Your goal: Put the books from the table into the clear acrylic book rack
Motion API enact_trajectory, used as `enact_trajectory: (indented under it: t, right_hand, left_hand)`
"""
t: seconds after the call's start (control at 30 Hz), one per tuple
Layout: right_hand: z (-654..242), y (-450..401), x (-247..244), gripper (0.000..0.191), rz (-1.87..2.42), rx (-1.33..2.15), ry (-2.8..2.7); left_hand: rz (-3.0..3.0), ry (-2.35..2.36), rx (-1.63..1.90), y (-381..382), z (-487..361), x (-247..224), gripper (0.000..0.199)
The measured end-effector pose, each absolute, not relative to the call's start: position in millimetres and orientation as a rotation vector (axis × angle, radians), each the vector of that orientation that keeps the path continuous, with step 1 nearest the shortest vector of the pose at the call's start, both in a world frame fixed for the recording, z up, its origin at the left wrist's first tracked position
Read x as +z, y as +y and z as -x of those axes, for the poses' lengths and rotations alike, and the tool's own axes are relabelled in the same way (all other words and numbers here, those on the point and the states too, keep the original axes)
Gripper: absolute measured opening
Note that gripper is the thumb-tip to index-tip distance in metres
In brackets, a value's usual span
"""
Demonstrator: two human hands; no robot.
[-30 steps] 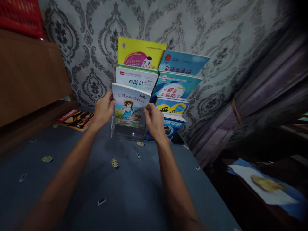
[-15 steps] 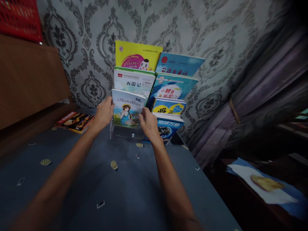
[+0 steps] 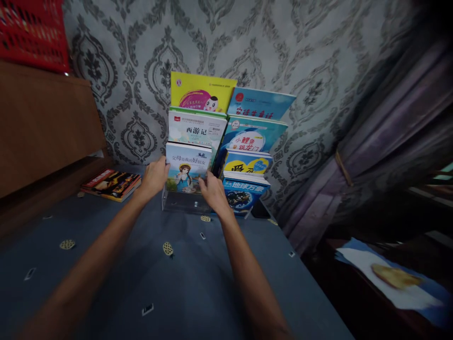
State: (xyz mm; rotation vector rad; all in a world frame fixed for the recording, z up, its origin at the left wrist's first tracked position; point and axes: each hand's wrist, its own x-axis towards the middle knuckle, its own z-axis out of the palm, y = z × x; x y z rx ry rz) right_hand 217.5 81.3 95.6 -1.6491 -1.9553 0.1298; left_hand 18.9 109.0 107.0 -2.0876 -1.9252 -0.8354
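Note:
A book with a girl on its cover [image 3: 186, 165] stands in the left column of a clear stepped rack [image 3: 182, 203]. My left hand [image 3: 155, 177] grips its left edge, fingertips partly hidden at the side. On its right edge, my right hand [image 3: 214, 191] has thumb and fingers closed round the lower part. Behind it rise a white book [image 3: 196, 128] and a yellow book [image 3: 201, 89]. The right column holds a blue book with red lettering [image 3: 262, 101], a teal book [image 3: 256, 132], a yellow-and-blue book [image 3: 247, 163] and a dark blue book [image 3: 242, 196].
Dark-covered books [image 3: 111, 184] lie flat at the left, beside a brown wooden cabinet [image 3: 46, 127] with a red basket [image 3: 33, 38] on top. The blue-grey table [image 3: 184, 288] meets a patterned wall. A purple curtain [image 3: 329, 189] hangs at the right.
The view has tilted slightly, so the rack and books appear lower. Both hands remain at the girl-cover book, the right one a little lower along its edge.

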Motion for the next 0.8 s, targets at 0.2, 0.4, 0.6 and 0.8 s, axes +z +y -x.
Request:
enact_trajectory:
  t: [0.2, 0.4, 0.6, 0.8]
  right_hand:
    - [-215.5, 85.4, 91.3, 0.036, 1.632, 0.146, -1.916]
    - [-216.1, 92.2, 82.2, 0.035, 1.563, 0.122, -1.853]
    - [-220.1, 101.4, 74.2, 0.041, 1.414, 0.156, -1.836]
    - [-224.2, 106.2, 70.8, 0.043, 1.36, 0.18, -1.84]
  left_hand:
    - [2.09, -1.923, -0.897, 115.2, -19.5, 100.3, 0.029]
    - [2.098, -1.864, -0.944, 121.5, -15.9, 95.6, 0.025]
    - [2.127, -1.846, -0.949, 120.2, -15.1, 96.4, 0.023]
    - [2.119, -1.843, -0.899, 117.1, -12.4, 94.0, 0.025]
